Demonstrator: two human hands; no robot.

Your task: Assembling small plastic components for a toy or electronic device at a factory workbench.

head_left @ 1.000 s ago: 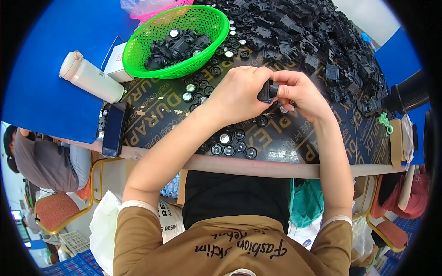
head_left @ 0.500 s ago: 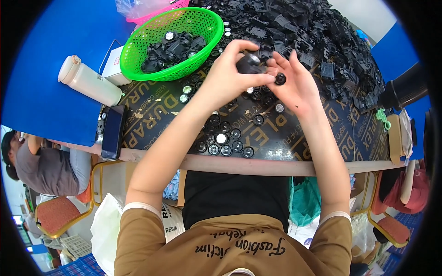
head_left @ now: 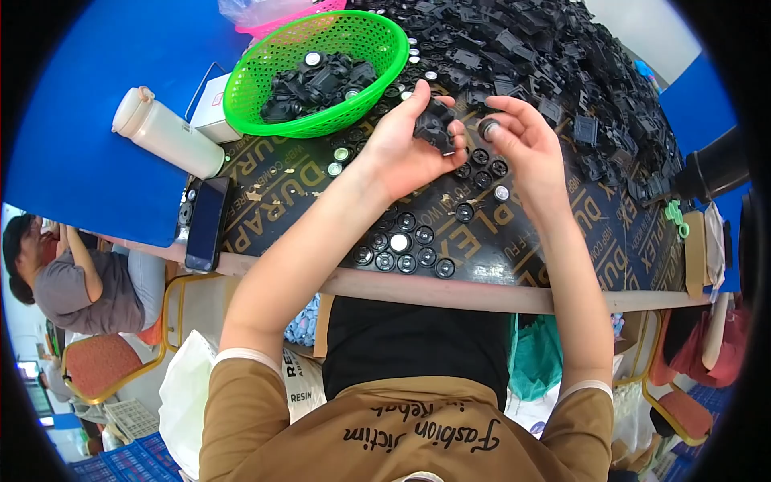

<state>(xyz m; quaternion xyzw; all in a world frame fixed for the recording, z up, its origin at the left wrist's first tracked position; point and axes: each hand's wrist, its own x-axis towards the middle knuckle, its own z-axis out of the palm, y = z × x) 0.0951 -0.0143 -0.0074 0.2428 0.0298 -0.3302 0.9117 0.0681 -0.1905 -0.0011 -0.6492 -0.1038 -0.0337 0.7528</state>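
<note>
My left hand [head_left: 401,145] is closed round a black plastic part [head_left: 435,126], a boxy moulded piece like a toy vehicle chassis. To its right, my right hand [head_left: 524,145] pinches a small round black wheel [head_left: 487,128] between thumb and fingers, a short gap from that part. Under and between my hands lie several loose black wheels [head_left: 479,157] on the dark printed board [head_left: 522,241]. Closer to me sits a cluster of wheels [head_left: 406,263], one of them with a white face [head_left: 399,243].
Black parts are heaped in a big pile [head_left: 554,80] at the back right. A green basket [head_left: 241,104] at the back left holds more. Left of the board are a white bottle [head_left: 165,132] and a phone [head_left: 207,223]. A dark cylinder [head_left: 711,165] juts in at right.
My left hand has turned palm up with the black part. My right hand has rolled over from palm up, and its fingers now pinch the wheel.
</note>
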